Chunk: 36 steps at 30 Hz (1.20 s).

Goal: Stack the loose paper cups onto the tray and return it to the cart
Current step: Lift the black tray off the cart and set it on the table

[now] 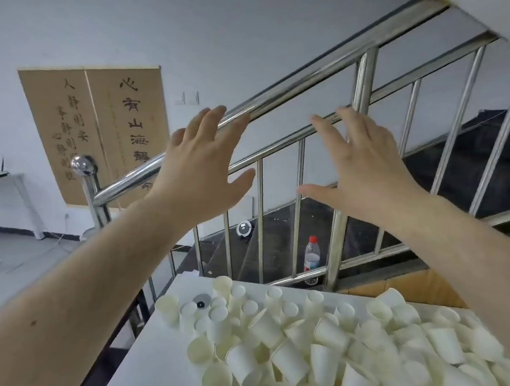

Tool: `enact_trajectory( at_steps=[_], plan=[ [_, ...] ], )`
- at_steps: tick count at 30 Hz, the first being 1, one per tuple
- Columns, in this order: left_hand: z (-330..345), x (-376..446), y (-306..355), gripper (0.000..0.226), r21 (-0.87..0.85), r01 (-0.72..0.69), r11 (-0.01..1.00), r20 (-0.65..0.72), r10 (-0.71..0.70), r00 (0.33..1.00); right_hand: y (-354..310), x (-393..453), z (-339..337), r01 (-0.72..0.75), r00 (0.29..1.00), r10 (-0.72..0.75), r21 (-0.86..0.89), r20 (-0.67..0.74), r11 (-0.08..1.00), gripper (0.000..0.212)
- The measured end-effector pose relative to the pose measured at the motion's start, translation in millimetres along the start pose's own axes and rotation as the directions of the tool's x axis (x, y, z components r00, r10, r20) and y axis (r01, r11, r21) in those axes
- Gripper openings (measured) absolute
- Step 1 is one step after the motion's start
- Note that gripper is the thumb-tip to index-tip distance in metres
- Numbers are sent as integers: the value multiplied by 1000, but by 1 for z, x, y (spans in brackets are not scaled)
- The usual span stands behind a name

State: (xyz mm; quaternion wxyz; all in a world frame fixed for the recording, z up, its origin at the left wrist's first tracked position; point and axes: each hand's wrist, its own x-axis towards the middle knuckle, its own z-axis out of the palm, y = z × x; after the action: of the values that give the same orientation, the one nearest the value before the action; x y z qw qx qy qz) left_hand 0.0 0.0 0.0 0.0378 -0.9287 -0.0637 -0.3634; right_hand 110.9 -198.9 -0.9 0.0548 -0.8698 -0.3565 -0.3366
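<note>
Both hands up, left hand (198, 169) and right hand (362, 168) spread wide and holding nothing, likely just poised before the reach. Paper cups (302, 345) lie heaped loose well below them; no tray or cart is showing.

The only readable writing is brushed black Chinese calligraphy on a tan, bamboo-like hanging scroll (94, 128) fixed to the pale wall. Its right-hand panel carries one column of large characters, reading downward 心, 有, 山, 海; the next character is dense and partly hidden by the steel stair rail, possibly 静, and those below it are covered by the left hand. The left-hand panel has smaller columns: 人 at the top, then characters that look like 静, 则 and 安, with the rest too small and blurred to make out. The clear plastic bottle with a red cap (311, 256) has a red, white and blue label, but its print is illegible.
</note>
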Motion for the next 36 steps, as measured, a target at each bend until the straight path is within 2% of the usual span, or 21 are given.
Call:
enact_trajectory(
  at_steps=[7,11,18,23,28,36],
  plan=[
    [8,-85,-10,72,30,152,988,80,-154,985,-52,-40,46,99,981,-119,137,151,986,95],
    [4,-136,-30,71,71,227,971,181,-237,954,-91,-62,66,126,968,-172,241,181,962,96],
    [-21,-215,-85,67,129,272,954,205,-294,934,-186,-81,74,191,945,-257,298,201,935,95],
    [-29,-267,-139,69,121,280,952,249,-303,920,-269,-95,75,174,934,-269,358,236,917,95],
    [-40,-318,-203,70,121,305,945,308,-328,893,-356,-116,89,58,919,-224,451,324,891,95],
    [-58,-387,-301,69,140,348,927,447,-373,813,-468,-137,110,-4,861,-226,451,456,892,95]
  ],
)
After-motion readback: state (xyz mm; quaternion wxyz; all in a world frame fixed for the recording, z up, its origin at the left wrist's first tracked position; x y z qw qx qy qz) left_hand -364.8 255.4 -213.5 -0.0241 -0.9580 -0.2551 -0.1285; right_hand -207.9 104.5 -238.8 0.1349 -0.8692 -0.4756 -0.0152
